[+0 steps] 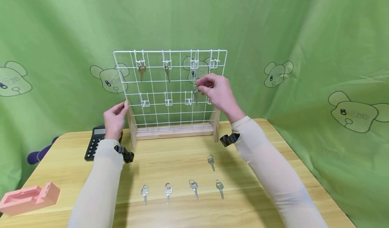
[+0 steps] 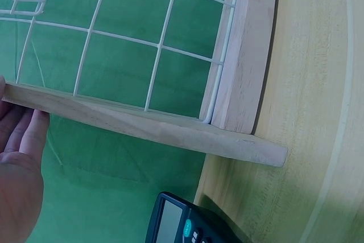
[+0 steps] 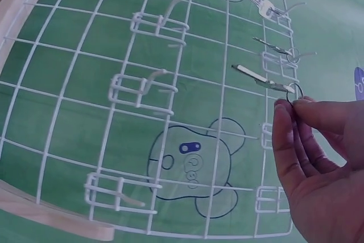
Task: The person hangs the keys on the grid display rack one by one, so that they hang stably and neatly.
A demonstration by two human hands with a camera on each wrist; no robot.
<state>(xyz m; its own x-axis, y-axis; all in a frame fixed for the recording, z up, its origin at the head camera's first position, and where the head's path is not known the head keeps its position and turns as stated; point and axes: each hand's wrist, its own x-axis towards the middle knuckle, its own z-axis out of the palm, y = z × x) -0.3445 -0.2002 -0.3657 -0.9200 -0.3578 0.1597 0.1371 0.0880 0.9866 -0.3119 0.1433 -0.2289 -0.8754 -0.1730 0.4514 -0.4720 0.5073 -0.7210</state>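
Pinching key by its ring with right hand, before wire grid; gripping top of wooden upright with left hand, near black calculator.

Item 1: green fabric backdrop, printed with outlined cartoon animal heads. Across the nearer faces my feed shows a short word in rounded outline letters; I read a probable initial Q, the rest too faint to confirm. In the right-wrist view this wording lies turned on its side. Just beside it, an eye sign: solid blue oblong containing two pale circles.

Item 2: black desktop calculator. Key legends too small for me to read; round green key, marking blurred. Display: I can make out no figure.
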